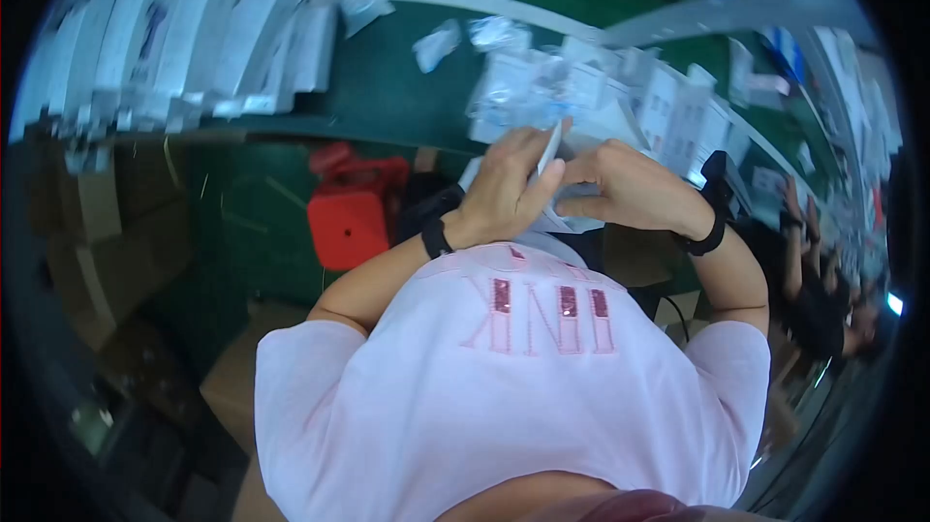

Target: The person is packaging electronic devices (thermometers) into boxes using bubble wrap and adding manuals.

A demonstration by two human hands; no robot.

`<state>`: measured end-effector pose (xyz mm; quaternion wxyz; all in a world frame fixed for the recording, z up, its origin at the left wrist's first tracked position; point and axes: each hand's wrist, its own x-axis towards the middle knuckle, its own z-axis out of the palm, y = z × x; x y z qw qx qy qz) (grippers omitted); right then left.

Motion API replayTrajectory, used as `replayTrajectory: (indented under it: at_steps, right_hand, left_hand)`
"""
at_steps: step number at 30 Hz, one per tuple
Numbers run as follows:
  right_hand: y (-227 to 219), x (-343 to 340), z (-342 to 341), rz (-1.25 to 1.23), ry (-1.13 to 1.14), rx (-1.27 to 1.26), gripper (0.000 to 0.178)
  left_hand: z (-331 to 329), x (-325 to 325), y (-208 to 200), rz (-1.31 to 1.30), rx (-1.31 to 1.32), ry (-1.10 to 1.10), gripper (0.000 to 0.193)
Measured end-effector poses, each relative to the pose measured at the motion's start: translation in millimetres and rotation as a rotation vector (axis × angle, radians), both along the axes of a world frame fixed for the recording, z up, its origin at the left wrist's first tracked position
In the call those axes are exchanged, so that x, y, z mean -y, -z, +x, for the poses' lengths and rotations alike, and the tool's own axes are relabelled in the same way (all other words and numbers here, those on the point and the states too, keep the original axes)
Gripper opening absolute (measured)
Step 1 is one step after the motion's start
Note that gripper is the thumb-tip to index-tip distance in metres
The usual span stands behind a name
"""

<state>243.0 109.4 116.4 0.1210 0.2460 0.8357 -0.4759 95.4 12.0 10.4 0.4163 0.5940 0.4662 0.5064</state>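
White box (pixel 578 225) sits between both hands at chest front, near edge of worktop (pixel 392 86). Left hand (pixel 504 183): fingers clamped on its raised flap, thumb on the inner side. Right hand (pixel 635 185): fingers and thumb apart at the box's right side; can't tell if gripping. Clear plastic bags (pixel 506 88) just beyond. White cartons (pixel 189 47) lined up far left. Red stool (pixel 344 227) below, left.

White T-shirt (pixel 513 415), pink lettering (pixel 570 302), black wristbands (pixel 708 239)
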Motion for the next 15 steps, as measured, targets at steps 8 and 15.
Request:
replayTrajectory:
  at_steps: [8, 15]
  right_hand:
    - [197.2, -103.2, -126.4, 0.433, 0.477, -0.085, 0.045]
    - [317.9, -91.2, -184.7, 0.567, 0.352, -0.135, 0.042]
  left_hand:
    - [-108.4, 70.8, 41.8, -0.469, 0.482, -0.58, 0.047]
    - [-156.3, 60.8, 46.9, -0.435, 0.42, -0.601, 0.056]
